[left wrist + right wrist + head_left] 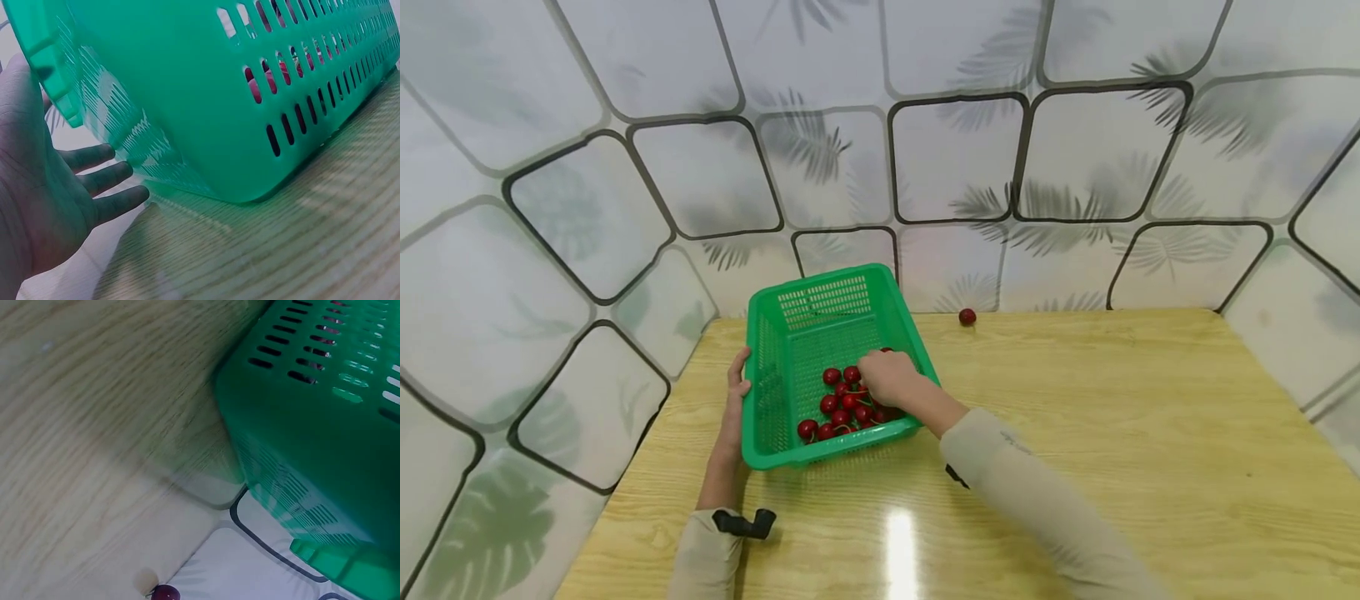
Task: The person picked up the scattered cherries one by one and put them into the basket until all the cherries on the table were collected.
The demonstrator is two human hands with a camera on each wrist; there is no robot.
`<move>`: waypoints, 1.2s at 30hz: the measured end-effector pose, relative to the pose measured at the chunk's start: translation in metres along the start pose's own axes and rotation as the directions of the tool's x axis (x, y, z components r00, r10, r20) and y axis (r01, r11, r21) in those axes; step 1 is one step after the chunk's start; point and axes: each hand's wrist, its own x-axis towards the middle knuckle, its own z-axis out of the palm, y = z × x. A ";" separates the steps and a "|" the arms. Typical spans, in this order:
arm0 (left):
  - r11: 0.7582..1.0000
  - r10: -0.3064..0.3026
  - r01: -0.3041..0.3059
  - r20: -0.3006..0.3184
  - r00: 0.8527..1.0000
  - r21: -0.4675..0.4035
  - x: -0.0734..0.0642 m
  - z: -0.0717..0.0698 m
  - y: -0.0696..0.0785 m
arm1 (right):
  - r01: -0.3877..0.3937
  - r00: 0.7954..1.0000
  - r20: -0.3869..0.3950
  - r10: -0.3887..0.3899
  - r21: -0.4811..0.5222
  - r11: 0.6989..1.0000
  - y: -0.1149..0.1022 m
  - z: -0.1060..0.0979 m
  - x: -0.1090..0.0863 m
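Note:
A green plastic basket (767, 460) with slotted sides stands on the wooden table, holding many dark red cherries (840, 418) gathered toward its near right part. My left hand (733, 408) is at the basket's left side; in the left wrist view that hand (47, 169) has its fingers extended, with the thumb up by the rim. Over the right side of the basket reaches my right hand (891, 379), down among the cherries. Its fingertips are hidden, so whether it pinches a cherry cannot be seen. The right wrist view shows only the outside of the basket (294, 419).
One loose cherry (967, 317) lies at the table's back edge, right of the basket. Behind the wooden table (1112, 417) rises a patterned wall (955, 158), which also runs along the left and right.

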 end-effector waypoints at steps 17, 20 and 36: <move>1.000 0.002 -0.002 -0.008 1.000 0.020 -0.001 0.000 -0.002 | 0.021 0.999 -0.047 -0.017 0.071 0.997 0.001 0.003 0.001; 1.000 -0.001 0.001 -0.008 1.000 0.016 -0.001 0.000 -0.001 | 0.033 0.998 -0.060 -0.026 0.105 0.994 0.000 0.003 0.001; 1.000 -0.024 0.024 -0.025 0.999 0.019 -0.001 0.002 0.003 | 0.051 0.967 -0.253 0.038 0.337 0.940 0.008 -0.011 -0.007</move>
